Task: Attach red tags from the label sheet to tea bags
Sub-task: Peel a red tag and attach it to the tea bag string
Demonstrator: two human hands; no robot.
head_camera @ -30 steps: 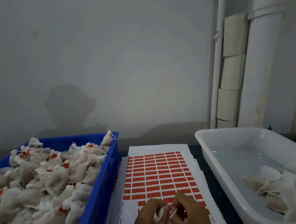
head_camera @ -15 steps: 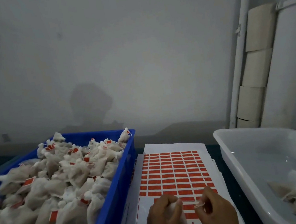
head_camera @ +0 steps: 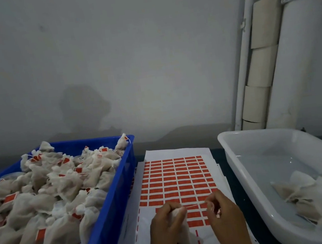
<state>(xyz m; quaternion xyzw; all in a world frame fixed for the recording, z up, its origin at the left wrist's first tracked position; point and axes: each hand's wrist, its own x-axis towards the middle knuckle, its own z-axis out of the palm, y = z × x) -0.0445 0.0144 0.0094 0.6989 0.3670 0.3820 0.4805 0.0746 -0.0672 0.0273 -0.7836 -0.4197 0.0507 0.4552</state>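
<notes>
**Caller:** Both hands are low over the label sheet. What's new since half a second ago?

**Analyst:** They've drawn apart. A second ago they were pressed together round the tea bag; now a thin string runs taut between them.

**Caller:** Who's got what?

**Analyst:** Left hand has its fingers curled round the bag's gathered neck, the white body hanging below the fist. Right hand pinches the string's far end between thumb and fingertip. A pale bit shows under that thumb; I can't tell whether it's a tag.

**Caller:** Where does that sit on the sheet?

**Analyst:** The bag is above the near rows of red tags, where the full grid gives way to bare backing paper with stray red strips.

**Caller:** And either side?

**Analyst:** Blue crate just left of the sheet, heaped with tagged tea bags. White tub on the right, apart from the sheet, with a few bags in its near corner; no red shows on them. The camera has swung too, so the wall pipe sits further right.
</notes>
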